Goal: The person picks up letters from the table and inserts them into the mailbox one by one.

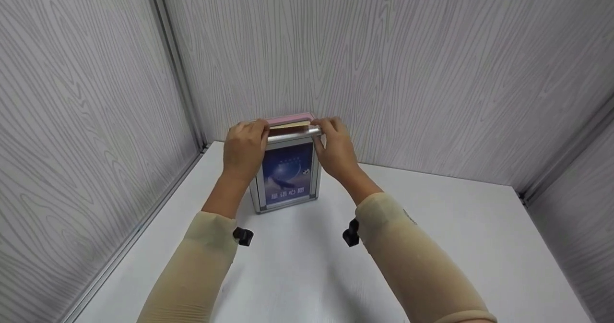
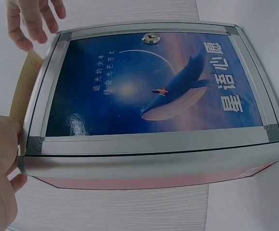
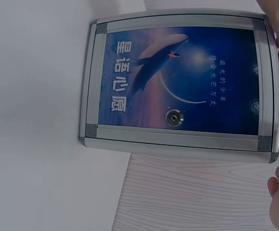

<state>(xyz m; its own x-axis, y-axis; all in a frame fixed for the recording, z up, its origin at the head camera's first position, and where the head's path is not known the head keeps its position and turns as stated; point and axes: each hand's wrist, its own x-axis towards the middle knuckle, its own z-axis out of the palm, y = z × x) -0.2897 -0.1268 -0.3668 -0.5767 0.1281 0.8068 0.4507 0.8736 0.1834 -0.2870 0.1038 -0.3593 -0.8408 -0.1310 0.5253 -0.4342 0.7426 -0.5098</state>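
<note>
A silver-framed lockable box (image 1: 288, 169) stands upright on the white table. Its blue front panel (image 2: 129, 86) shows a whale, Chinese lettering and a round keyhole lock (image 3: 174, 117). Along the box's top edge lies a brown envelope (image 2: 24, 89), its lower part hidden by the frame. My left hand (image 1: 244, 148) holds the envelope's left end at the box's top left corner. At the opposite corner, my right hand (image 1: 337, 148) grips the other end between thumb and fingers. Part of each hand's fingertips is hidden or cut off in the wrist views.
Behind the box rises a wood-grain back wall (image 1: 383, 73), with side panels (image 1: 86, 121) to the left and right. The white table (image 1: 431, 227) extends in front of the box and to its right. A pink surface (image 1: 290, 118) shows at the box's top rear.
</note>
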